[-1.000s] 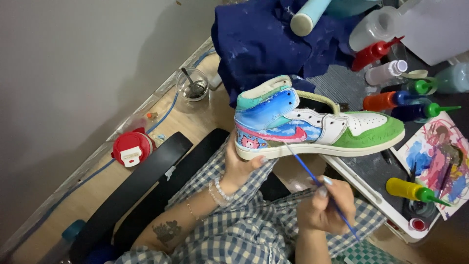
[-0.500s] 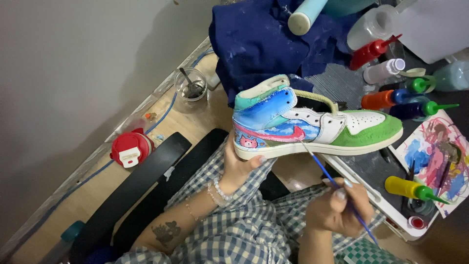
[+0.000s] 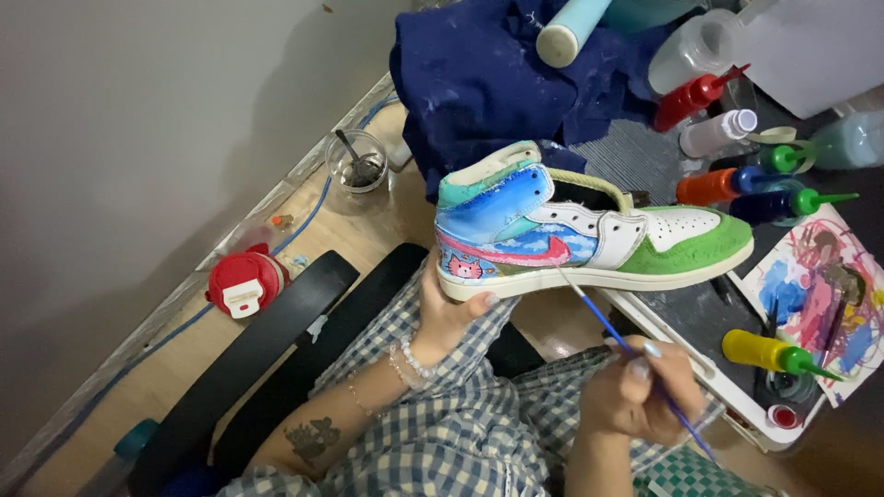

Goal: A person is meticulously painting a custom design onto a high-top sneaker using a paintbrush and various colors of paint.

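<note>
Head view: the left hand (image 3: 451,308) keeps its grip under the heel of the painted sneaker (image 3: 589,230), held above the lap; the right hand (image 3: 640,396), pinching the blue paintbrush (image 3: 626,345), has brought the tip up against the pink stripe since a moment ago

wall (image 3: 138,120): grey, shadowed | floor (image 3: 110,405): wood | chair (image 3: 267,359): black
</note>
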